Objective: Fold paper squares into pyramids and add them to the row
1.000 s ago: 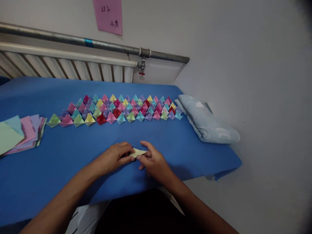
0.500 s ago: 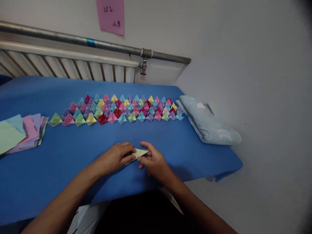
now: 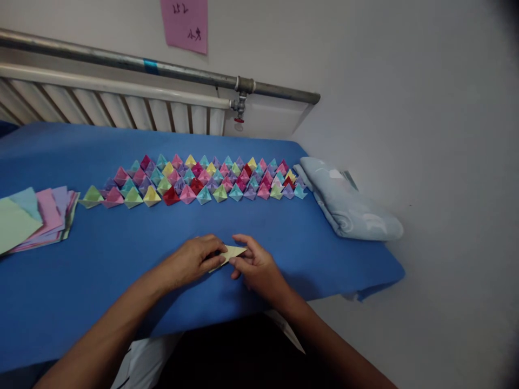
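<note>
Quietly, a blue-covered desk [image 3: 121, 237] spans the frame from its left edge to the lower right, beneath a radiator [image 3: 109, 111] at the upper left. Rows of small folded paper boats [image 3: 197, 187] in many colours stretch across the center, just above the hands in the picture. A folded pale-blue cloth [image 3: 344, 208] rests at the right of the desk, and loose coloured sheets [image 3: 51, 210] fan out at the left edge of the frame.

Below center, two bare hands meet over a single piece of work. The left hand [image 3: 198, 256] lies with bent fingers and thumb over the left part of a pale yellow folded paper [image 3: 233, 252], holding it close to the desk. The right hand [image 3: 257, 267] is loosely parted, index finger extended and thumb at the paper's lower edge; whether it grips cannot be told.

Smallest of all, the paper sits between the two hands, its long axis slanting from lower left to a point at upper right. The left hand covers more of it; the point reaches between the right hand's finger and thumb.
</note>
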The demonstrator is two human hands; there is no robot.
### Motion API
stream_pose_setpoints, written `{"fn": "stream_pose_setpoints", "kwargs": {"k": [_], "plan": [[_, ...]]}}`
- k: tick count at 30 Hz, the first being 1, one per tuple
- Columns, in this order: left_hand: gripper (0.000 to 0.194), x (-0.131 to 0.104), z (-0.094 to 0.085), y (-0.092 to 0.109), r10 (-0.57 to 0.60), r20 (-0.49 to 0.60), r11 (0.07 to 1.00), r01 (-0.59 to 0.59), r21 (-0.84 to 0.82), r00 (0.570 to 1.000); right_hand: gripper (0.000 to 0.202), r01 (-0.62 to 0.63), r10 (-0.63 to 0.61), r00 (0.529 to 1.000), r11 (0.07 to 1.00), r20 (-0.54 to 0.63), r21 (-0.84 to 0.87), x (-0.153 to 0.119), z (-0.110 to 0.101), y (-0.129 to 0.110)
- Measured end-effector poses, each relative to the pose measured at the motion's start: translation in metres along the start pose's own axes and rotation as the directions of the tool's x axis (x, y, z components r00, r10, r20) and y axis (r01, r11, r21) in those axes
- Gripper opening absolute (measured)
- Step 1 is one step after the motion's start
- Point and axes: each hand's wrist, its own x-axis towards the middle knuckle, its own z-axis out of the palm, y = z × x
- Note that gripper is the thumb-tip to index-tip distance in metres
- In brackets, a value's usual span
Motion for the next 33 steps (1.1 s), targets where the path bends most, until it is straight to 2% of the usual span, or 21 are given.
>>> {"fn": "stream_pose_setpoints", "kwargs": {"k": [10,18,33], "plan": [[0.02,0.0005,-0.0004,-0.0038,-0.002,0.007,1.0,0.002,-0.03,1.0,0.052,0.0,0.0,1.0,1.0,0.003,0.014,0.0015,-0.0005,0.0026],[0.021,0.0003,-0.0004,-0.0031,-0.01,0.007,1.0,0.01,-0.026,1.0,0.048,0.073,-0.074,0.997,0.997,0.009,0.035,0.0045,-0.0005,0.0055],[0.022,0.0011,-0.0028,-0.0003,-0.022,0.025,0.999,0.023,-0.025,0.999,0.046,0.082,-0.082,0.996,0.996,0.015,0.026,0.006,-0.0014,0.0081]]}}
